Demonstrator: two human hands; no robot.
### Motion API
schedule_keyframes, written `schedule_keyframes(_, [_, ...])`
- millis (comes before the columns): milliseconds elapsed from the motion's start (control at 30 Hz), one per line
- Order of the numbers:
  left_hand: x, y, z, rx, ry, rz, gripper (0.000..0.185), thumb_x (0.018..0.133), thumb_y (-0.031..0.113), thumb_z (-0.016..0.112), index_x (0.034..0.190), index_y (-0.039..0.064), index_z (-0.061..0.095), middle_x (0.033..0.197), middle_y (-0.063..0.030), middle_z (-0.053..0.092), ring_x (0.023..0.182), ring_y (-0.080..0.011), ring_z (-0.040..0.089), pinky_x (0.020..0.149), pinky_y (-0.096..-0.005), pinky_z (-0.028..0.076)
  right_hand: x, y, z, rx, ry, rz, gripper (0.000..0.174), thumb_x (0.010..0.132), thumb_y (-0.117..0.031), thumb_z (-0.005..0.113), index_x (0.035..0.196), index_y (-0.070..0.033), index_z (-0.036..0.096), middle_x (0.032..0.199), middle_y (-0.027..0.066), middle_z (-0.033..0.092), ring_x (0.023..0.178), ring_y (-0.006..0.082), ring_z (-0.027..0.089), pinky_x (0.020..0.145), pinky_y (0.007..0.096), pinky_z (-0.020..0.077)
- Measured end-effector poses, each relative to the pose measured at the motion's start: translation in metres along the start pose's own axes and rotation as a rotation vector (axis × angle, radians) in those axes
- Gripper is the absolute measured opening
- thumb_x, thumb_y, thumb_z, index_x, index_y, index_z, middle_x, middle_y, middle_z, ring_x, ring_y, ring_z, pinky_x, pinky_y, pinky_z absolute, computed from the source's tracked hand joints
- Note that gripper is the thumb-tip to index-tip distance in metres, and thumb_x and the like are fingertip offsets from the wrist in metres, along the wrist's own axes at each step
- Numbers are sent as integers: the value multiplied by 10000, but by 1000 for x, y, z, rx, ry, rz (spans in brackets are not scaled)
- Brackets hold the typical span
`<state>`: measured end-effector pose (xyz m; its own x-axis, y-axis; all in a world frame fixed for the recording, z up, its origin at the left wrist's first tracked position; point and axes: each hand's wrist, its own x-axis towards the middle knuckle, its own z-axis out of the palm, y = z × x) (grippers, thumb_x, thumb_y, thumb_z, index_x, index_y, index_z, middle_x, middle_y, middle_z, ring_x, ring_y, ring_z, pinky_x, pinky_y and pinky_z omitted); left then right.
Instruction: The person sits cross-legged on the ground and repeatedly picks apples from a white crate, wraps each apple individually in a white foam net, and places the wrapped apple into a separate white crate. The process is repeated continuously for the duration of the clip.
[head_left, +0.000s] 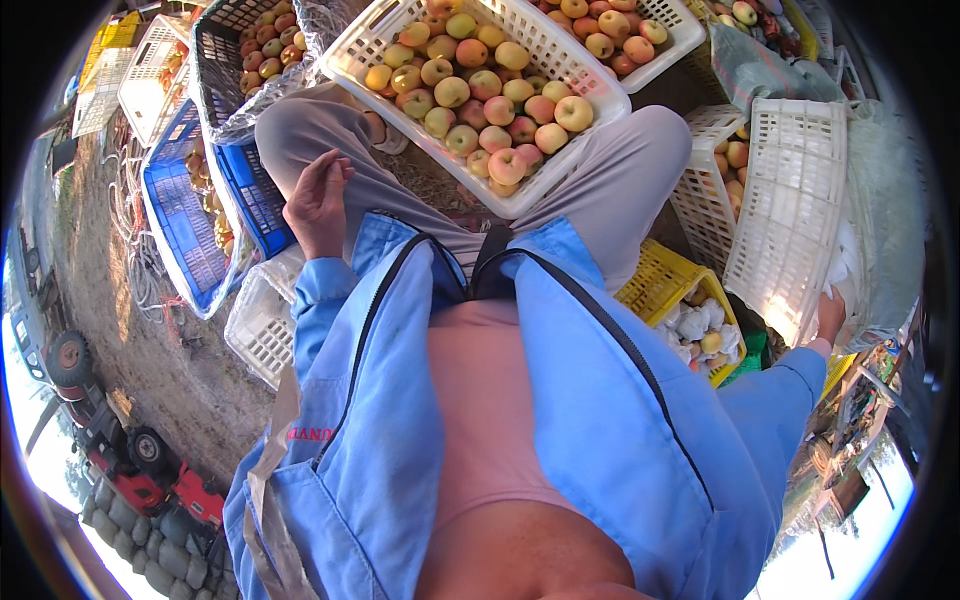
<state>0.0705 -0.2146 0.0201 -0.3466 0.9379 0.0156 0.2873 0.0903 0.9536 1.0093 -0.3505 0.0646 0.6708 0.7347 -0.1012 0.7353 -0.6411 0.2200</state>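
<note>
My left hand (321, 201) hovers over my left knee, fingers drawn together, with nothing visible in them. Between my knees a white plastic crate (611, 94) full of yellow-red apples (487, 105) sits tilted. Far to the right, my right hand (831, 315) reaches past the lower edge of another white crate (787, 210). White wrapping material (846, 251) lies beside that hand; its fingers are partly hidden, so its grip is unclear. Closer in, a yellow crate (652, 277) contains apples and crumpled white wraps (694, 322).
Beyond my left leg stand a black crate (214, 82) of apples, a blue crate (176, 217) and a white crate (262, 322). More apples fill a white crate (679, 34) ahead. Plastic sheeting (881, 225) lies at right. A red tractor (135, 472) is behind left.
</note>
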Motion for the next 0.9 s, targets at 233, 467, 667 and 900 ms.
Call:
schedule_keyframes(233, [2,-9,5,-47,-47,-12,185,939,-8,606,1105,-30,683,928,-83,716,849,-128,687,806,-247,555,-16,-7,-50,59,-356,-44,569,743,-289,666,1225,9,618,1131,242,673,1059,361,652,901,400,489])
schedule_keyframes(467, [0,-13,1,97,-76,45,182,939,-16,600,1101,-38,681,927,-79,710,856,-120,683,803,-229,544,27,-27,-4,-155,115,208,774,735,-487,720,1337,-57,495,1269,221,615,1146,413,598,986,461,455])
schedule_keyframes(667, [-3,-9,-2,24,-62,-1,188,930,-29,597,1096,-27,686,922,-70,708,874,-108,674,806,-231,538,43,-43,2,33,335,158,789,747,-491,691,1366,-37,506,1293,247,589,1222,403,548,1008,464,440])
schedule_keyframes(900, [-1,-11,8,53,-87,13,169,931,-3,614,1078,-23,694,894,-58,717,829,-102,682,775,-226,544,23,-2,-59,34,-189,-66,590,677,-238,661,1194,44,630,1032,288,678,985,393,667,862,430,497])
